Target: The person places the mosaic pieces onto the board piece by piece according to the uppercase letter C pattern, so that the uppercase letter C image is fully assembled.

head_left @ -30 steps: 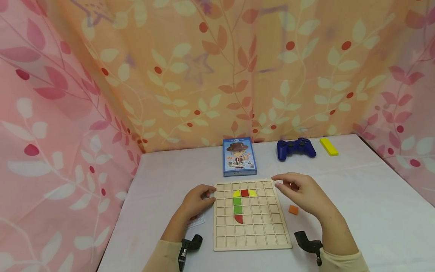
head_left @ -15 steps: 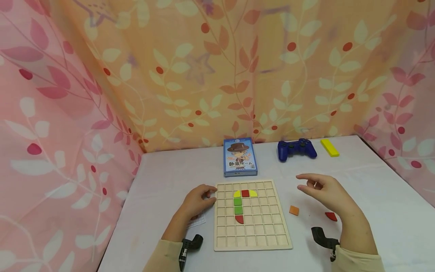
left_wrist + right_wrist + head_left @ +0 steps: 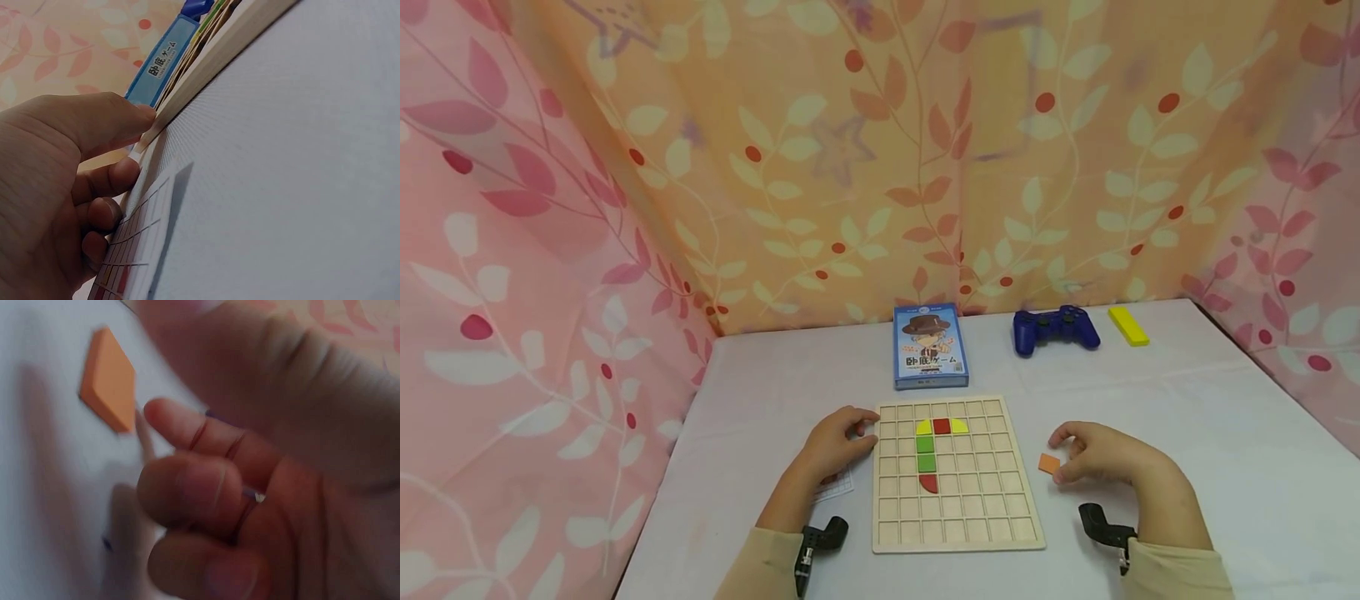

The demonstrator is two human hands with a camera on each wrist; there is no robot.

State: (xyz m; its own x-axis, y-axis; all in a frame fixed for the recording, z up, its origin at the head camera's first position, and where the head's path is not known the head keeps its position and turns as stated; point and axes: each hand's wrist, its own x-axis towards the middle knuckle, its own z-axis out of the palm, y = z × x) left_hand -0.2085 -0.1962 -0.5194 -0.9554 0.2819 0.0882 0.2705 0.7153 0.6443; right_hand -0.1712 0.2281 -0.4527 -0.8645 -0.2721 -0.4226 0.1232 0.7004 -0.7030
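A pale wooden grid board [image 3: 958,508] lies in front of me, with green, red and yellow flat pieces set in some of its cells. My left hand [image 3: 837,440] rests at the board's left edge, thumb and index fingertip right at the rim. Under that hand, a printed grid card [image 3: 134,240] shows partly. To the board's right, my right hand [image 3: 1108,454] reaches low over the table, thumb and index finger parted beside an orange square tile [image 3: 1048,463]. In the right wrist view the orange tile [image 3: 109,381] lies flat just beyond the fingers, nothing between them.
Behind the board stands a blue game box [image 3: 929,346]. At the back right are a dark blue game controller [image 3: 1055,329] and a yellow bar [image 3: 1127,326]. Patterned curtains [image 3: 820,167] hang round the white table [image 3: 760,392].
My right hand has moved right, away from the board's corner, then down and slightly left to the orange tile. It now covers the red quarter-round piece seen earlier. The left hand stays put.
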